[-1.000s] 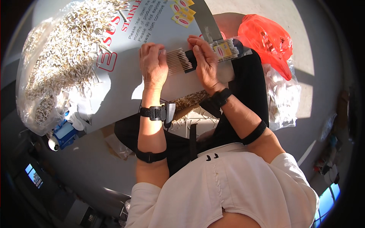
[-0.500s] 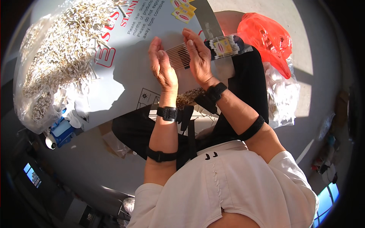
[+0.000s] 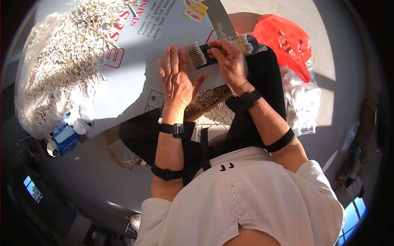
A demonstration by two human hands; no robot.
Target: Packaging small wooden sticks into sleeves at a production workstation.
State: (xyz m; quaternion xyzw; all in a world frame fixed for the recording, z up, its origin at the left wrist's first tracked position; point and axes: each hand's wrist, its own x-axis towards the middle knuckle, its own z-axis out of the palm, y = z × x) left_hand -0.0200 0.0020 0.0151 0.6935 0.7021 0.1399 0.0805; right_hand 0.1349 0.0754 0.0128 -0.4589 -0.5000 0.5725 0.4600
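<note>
The person's left hand (image 3: 177, 84) lay palm down over the pale grey board (image 3: 131, 78), its fingers straight and close together and the thumb spread out to the side; it was released, with nothing in its grasp. The fingers pointed away from the body, just beside the left ends of a row of cotton swabs (image 3: 195, 56).

That row lay near the far right part of the board, between the two hands, its right-hand tips against a dark strip (image 3: 210, 61). The right hand (image 3: 232, 67) was bent over the strip, thumb and fingers curled toward one another; whether they pinched anything could not be told. Just beyond its knuckles, more swabs showed with a yellow label (image 3: 239, 44) among them.

On the left of the board, a large heap of loose swabs (image 3: 74, 53) lay in a clear plastic bag (image 3: 25, 92). A few yellow cards (image 3: 195, 11) lay near the far edge. Off the right side sat a red plastic bag (image 3: 283, 39), with a clear bag (image 3: 301, 106) of whitish contents just below it.
</note>
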